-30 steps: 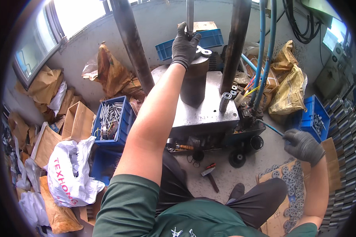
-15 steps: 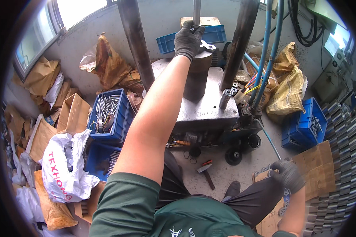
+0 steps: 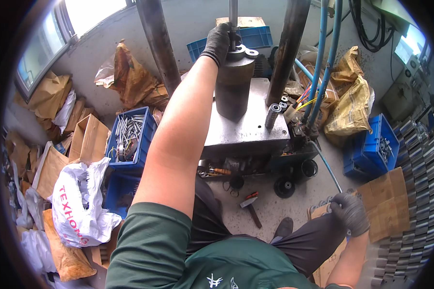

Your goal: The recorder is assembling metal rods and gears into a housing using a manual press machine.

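My left hand, in a dark glove, reaches up to the top of a thick metal cylinder. Its fingers curl around the lower part of an upright metal rod, whose foot meets a ring on the cylinder top. A flat metal ring lies beside the rod, partly over the cylinder's rim. Low on the right, my right hand, also gloved, is closed on the end of a long thin lever that runs up to the press. The cylinder stands on a steel press table.
Two dark press columns flank the cylinder. Bearings are stacked at the table's right corner near blue hoses. Blue bins of metal pins stand left. A hammer lies on the floor; stacked metal parts line the right.
The rod now reaches down to the ring on the cylinder top. My left hand has shifted slightly left. My right hand stays on the lever, and the whole view has shifted a little.
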A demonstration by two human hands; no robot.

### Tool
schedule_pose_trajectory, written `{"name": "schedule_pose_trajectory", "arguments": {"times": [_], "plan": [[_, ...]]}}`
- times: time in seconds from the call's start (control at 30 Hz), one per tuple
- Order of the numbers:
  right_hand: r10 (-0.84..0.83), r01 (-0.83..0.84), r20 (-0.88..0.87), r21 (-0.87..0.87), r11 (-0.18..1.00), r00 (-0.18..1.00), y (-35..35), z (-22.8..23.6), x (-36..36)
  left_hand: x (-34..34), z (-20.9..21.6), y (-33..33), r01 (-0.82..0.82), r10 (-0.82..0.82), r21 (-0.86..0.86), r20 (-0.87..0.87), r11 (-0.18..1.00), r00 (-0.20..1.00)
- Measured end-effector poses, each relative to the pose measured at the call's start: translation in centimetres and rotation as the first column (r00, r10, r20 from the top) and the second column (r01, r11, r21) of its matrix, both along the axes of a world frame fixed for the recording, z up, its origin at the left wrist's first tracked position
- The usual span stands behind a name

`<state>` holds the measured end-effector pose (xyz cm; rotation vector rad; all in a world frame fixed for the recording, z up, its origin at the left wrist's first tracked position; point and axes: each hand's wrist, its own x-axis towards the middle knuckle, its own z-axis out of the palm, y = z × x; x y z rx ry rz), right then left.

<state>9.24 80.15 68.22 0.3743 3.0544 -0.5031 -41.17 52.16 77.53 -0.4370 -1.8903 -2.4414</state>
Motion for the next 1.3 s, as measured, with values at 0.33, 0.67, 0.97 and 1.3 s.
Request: {"name": "schedule_pose_trajectory", "arguments": {"times": [0.33, 0.67, 0.97, 1.3], "plan": [[-0.028, 0.027, -0.036, -0.034, 0.999, 0.999, 0.09, 0.05, -0.23, -0.46, -0.35, -0.37, 0.012, -0.010, 0.049, -0.041, 0.999, 0.999], [-0.092, 0.089, -0.032, -0.082, 0.993, 0.995, 0.21, 0.25, 0.19, -0.38, -0.56, 0.12, 0.017, -0.014, 0.042, -0.057, 0.999, 0.998], [-0.103, 0.096, -0.071, -0.098, 0.991, 0.992, 0.32, -0.07, 0.36, -0.19, -0.45, 0.08, 0.034, -0.032, 0.070, -0.032, 0.997, 0.999], [-0.099, 0.084, -0.094, -0.152, 0.985, 0.991, 0.96, -0.58, 0.66, 0.35, -0.44, 0.18, 0.040, -0.038, 0.046, -0.046, 0.998, 0.998]]}}
